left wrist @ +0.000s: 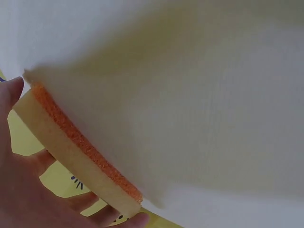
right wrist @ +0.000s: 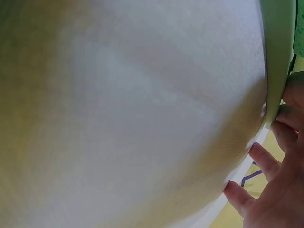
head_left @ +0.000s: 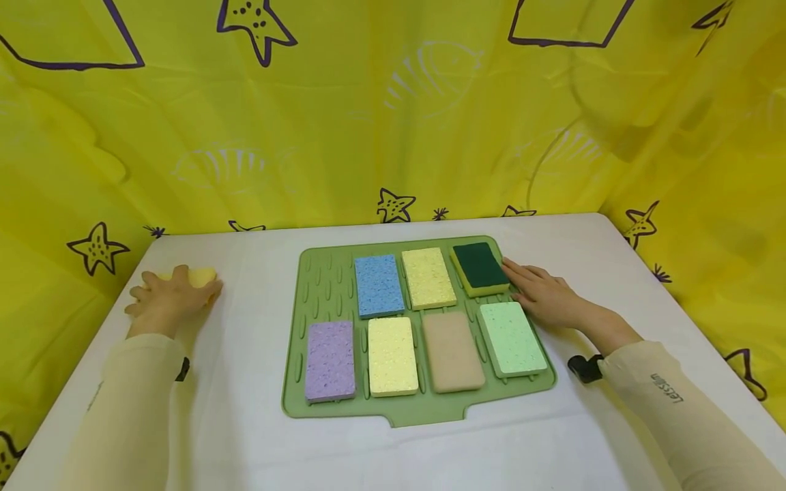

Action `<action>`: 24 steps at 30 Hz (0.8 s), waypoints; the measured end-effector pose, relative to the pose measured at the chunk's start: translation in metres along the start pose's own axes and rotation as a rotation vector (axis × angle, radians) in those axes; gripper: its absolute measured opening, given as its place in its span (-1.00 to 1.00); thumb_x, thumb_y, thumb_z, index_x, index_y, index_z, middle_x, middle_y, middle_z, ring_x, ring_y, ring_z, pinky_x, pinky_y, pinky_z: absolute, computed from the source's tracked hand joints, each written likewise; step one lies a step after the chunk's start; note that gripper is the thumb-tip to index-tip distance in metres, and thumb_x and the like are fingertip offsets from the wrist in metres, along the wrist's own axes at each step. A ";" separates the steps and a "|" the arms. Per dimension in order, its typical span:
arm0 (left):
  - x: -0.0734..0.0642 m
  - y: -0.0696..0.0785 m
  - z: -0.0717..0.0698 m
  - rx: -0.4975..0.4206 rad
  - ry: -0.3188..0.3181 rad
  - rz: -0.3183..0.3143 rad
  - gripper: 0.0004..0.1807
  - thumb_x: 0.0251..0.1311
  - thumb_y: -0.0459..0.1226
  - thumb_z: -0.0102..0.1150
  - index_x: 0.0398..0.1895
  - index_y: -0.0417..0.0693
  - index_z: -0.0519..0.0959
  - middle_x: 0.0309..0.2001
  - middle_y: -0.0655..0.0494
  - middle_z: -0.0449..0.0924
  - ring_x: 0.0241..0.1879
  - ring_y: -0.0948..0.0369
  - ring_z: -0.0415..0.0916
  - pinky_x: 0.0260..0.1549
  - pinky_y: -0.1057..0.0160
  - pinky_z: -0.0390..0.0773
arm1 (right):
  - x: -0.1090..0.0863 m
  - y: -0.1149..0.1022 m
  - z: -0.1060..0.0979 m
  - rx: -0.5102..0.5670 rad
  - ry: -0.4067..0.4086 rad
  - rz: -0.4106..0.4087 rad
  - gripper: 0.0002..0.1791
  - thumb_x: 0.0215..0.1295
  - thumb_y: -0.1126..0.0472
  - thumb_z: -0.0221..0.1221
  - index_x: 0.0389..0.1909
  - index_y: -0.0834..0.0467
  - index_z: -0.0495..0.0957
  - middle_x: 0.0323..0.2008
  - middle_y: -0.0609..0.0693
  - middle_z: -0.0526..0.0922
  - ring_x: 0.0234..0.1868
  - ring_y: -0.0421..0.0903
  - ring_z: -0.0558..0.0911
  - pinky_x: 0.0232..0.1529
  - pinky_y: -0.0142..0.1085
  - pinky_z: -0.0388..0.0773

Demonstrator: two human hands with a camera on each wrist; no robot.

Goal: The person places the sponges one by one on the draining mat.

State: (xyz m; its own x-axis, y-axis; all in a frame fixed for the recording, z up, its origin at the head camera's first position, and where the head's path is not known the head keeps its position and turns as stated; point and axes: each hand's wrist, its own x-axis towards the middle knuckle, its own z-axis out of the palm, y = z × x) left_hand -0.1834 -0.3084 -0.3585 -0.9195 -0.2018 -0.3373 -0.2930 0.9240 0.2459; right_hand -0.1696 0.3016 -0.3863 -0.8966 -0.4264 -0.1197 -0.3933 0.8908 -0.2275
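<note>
At the table's left side my left hand (head_left: 167,299) grips a two-layer sponge, pale yellow and orange (left wrist: 78,151), with thumb and fingers spread around it. In the head view a pale yellow bit of that sponge (head_left: 202,276) shows past the fingers. My right hand (head_left: 548,296) rests at the right edge of a green ridged mat (head_left: 319,290), fingers extended and fingertips right at its rim. Nearest to it on the mat are a yellow sponge with a dark green top (head_left: 480,264) and a mint green sponge (head_left: 512,338).
The mat also bears a blue sponge (head_left: 379,285), two pale yellow sponges (head_left: 428,277), a purple sponge (head_left: 330,360) and a beige sponge (head_left: 453,351), laid in two rows. A white cloth covers the table (head_left: 245,436). A yellow patterned curtain (head_left: 338,102) stands behind.
</note>
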 end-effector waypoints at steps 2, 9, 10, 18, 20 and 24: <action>-0.001 0.001 0.000 -0.001 0.002 -0.009 0.16 0.27 0.44 -0.38 0.50 -0.39 -0.20 0.22 -0.92 -0.42 0.19 -0.79 -0.31 0.03 -0.69 -0.06 | 0.000 0.000 0.000 -0.001 -0.001 0.001 -0.36 0.55 0.12 -0.05 0.54 0.22 0.05 0.55 0.18 0.04 0.41 0.34 0.20 0.07 0.32 0.35; -0.001 0.000 0.001 -0.053 0.005 -0.033 0.14 0.26 0.44 -0.36 0.53 -0.31 -0.21 0.24 -0.93 -0.55 0.21 -0.77 -0.35 0.08 -0.66 -0.12 | 0.000 0.000 0.000 0.005 -0.001 0.004 -0.36 0.55 0.12 -0.05 0.54 0.22 0.05 0.56 0.18 0.04 0.42 0.34 0.19 0.08 0.33 0.35; -0.001 -0.001 0.001 -0.057 0.003 -0.035 0.15 0.26 0.44 -0.36 0.53 -0.31 -0.21 0.24 -0.93 -0.56 0.21 -0.77 -0.36 0.08 -0.65 -0.12 | 0.000 -0.001 0.000 0.005 0.000 0.004 -0.36 0.55 0.12 -0.05 0.54 0.21 0.05 0.56 0.18 0.04 0.42 0.34 0.19 0.08 0.33 0.35; 0.004 -0.003 0.004 -0.053 0.022 -0.040 0.13 0.25 0.43 -0.33 0.51 -0.33 -0.16 0.23 -0.94 -0.45 0.19 -0.75 -0.29 0.04 -0.63 -0.06 | 0.000 -0.001 0.000 0.003 0.006 -0.002 -0.37 0.55 0.13 -0.06 0.54 0.22 0.06 0.55 0.18 0.06 0.42 0.31 0.21 0.06 0.29 0.37; 0.004 -0.003 0.005 -0.053 0.024 -0.040 0.12 0.26 0.42 -0.32 0.51 -0.32 -0.16 0.22 -0.93 -0.41 0.17 -0.74 -0.26 0.03 -0.62 -0.04 | 0.000 -0.001 -0.001 0.007 0.004 0.000 -0.37 0.55 0.13 -0.06 0.54 0.22 0.06 0.55 0.18 0.06 0.42 0.32 0.20 0.06 0.29 0.36; 0.004 -0.004 0.005 -0.058 0.029 -0.045 0.11 0.26 0.41 -0.30 0.51 -0.31 -0.15 0.21 -0.92 -0.34 0.15 -0.73 -0.21 0.03 -0.61 -0.03 | 0.000 -0.002 -0.001 0.014 -0.002 0.006 -0.36 0.55 0.13 -0.06 0.54 0.21 0.05 0.56 0.17 0.05 0.42 0.31 0.19 0.07 0.29 0.35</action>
State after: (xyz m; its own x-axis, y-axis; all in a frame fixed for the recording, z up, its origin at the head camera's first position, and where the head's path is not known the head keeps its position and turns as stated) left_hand -0.1849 -0.3108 -0.3656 -0.9122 -0.2526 -0.3227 -0.3479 0.8936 0.2838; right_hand -0.1689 0.3004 -0.3848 -0.8983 -0.4218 -0.1232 -0.3854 0.8910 -0.2400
